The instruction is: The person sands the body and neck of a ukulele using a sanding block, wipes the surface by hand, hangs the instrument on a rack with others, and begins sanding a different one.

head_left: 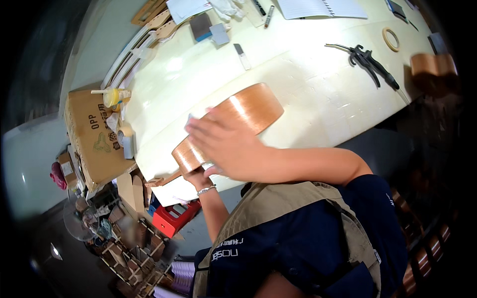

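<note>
A small wooden ukulele body (258,107) with glossy reddish-brown sides stands on its edge at the table's near side. Its narrower end and a neck-like strip (171,177) point to the lower left. My left hand (195,177), with a bracelet at the wrist, is closed on that lower end; most of its fingers are hidden. Across the waist lies my right hand (226,144), slightly blurred, with long fingers pressed over the curved side. A pale grey-blue sliver (189,119) pokes out at its fingertips, and what it belongs to is covered.
On the white table (308,69) lie a black air gun (370,64), a tape ring (391,39), a small blade (242,56), grey pads (201,27) and a notebook (323,9). A cardboard box (94,139) stands left, beside a yellow drink cup (117,97). Another wooden body (433,72) sits far right.
</note>
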Motion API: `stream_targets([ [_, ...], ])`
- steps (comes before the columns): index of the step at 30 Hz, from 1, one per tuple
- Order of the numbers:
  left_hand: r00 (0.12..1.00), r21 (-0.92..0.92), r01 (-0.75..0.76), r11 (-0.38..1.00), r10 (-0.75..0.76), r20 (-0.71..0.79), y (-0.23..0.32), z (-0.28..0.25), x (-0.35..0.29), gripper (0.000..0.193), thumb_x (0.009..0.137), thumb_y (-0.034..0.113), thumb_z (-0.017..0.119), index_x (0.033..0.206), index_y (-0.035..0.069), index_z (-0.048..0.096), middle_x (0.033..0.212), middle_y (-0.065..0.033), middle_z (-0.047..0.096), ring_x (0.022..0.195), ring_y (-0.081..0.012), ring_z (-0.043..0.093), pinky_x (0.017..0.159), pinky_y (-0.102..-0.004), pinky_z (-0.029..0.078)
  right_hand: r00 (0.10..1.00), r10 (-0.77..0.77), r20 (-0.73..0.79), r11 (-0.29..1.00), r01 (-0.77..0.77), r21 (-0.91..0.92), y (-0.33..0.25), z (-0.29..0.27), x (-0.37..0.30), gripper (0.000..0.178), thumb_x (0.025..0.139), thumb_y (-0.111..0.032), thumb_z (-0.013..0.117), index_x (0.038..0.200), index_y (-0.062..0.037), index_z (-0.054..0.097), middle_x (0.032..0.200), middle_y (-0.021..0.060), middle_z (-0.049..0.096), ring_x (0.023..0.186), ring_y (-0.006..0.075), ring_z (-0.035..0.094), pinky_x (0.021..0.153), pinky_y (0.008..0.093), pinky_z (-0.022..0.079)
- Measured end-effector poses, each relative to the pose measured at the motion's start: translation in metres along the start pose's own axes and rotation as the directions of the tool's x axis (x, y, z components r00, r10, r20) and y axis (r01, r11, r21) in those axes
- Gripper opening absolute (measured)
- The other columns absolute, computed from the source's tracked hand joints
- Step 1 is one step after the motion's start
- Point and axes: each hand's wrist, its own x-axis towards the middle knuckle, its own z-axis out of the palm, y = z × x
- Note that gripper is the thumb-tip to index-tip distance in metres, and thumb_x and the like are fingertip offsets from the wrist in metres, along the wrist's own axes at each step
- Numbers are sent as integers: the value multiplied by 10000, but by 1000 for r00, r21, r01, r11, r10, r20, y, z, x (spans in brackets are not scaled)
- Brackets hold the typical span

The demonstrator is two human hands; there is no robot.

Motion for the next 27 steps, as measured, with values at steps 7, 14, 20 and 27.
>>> stream_targets([
  [7,988,-117,10,993,-28,-155,1,8,10,408,913,292,412,1209,19,481,1186,-133,553,1068,-274,564,909,-416,491,834,552,15,137,-109,985,98,86,-95,782,903,-634,216,1449,-76,174,1508,126,159,1401,254,97,1122,390,68],
  [14,878,50,235,971,-189,-440,11,5,1,382,929,320,390,1101,6,523,1034,-99,587,977,-220,591,812,-383,532,785,548,290,298,-507,809,106,51,-122,727,951,-549,158,1438,-9,140,1506,136,145,1394,237,114,1126,357,60],
  [20,960,-288,233,929,-267,-82,34,-15,-2,255,876,188,570,1074,31,537,1066,-75,557,1008,-216,566,885,-381,498,811,485,327,69,-407,911,101,36,-136,709,964,-522,146,1441,-2,81,1509,117,139,1400,266,65,1124,355,57],
  [27,965,-229,-254,940,232,-119,104,72,-23,208,863,224,621,854,82,471,740,-34,523,731,-155,537,728,-305,496,749,569,340,-543,32,839,106,119,-116,766,910,-616,129,1418,-58,256,1442,66,317,1339,194,258,1108,375,169],
])
